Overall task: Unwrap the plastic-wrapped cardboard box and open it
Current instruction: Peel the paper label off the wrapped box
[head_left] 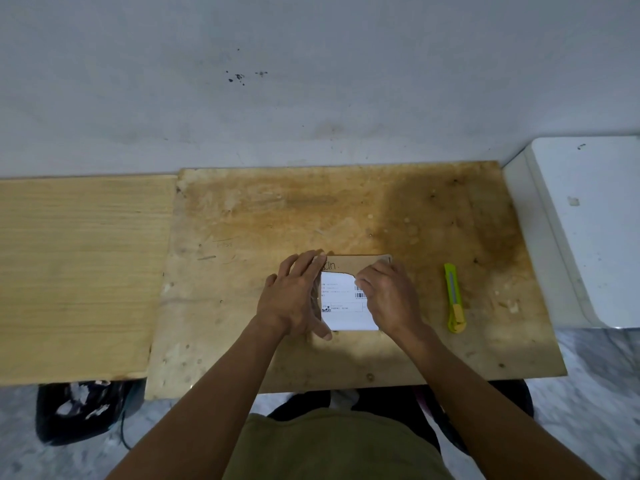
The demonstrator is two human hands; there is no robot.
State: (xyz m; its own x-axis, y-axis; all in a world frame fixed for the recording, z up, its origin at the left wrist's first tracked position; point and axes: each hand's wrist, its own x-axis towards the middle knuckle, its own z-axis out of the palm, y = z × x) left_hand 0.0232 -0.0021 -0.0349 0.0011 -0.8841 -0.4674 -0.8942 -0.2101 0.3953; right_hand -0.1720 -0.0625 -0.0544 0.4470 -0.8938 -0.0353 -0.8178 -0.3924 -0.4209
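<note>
A small flat cardboard box (346, 299) lies on the stained plywood board (277, 216), its top covered by a white shipping label with a torn upper edge. Handwriting shows on the brown strip at the far side. My left hand (294, 299) rests flat against the box's left side, fingers reaching to its far left corner and thumb along the near edge. My right hand (388, 296) is curled on the right part of the box, fingertips pinched at the label near the barcode. The plastic wrap is hard to make out.
A lime-green and yellow utility knife (454, 299) lies right of the box, blade end pointing away. A lighter wooden panel (76, 271) adjoins the board on the left. A white appliance top (588, 220) stands at the right. A black bag (79, 410) sits on the floor below.
</note>
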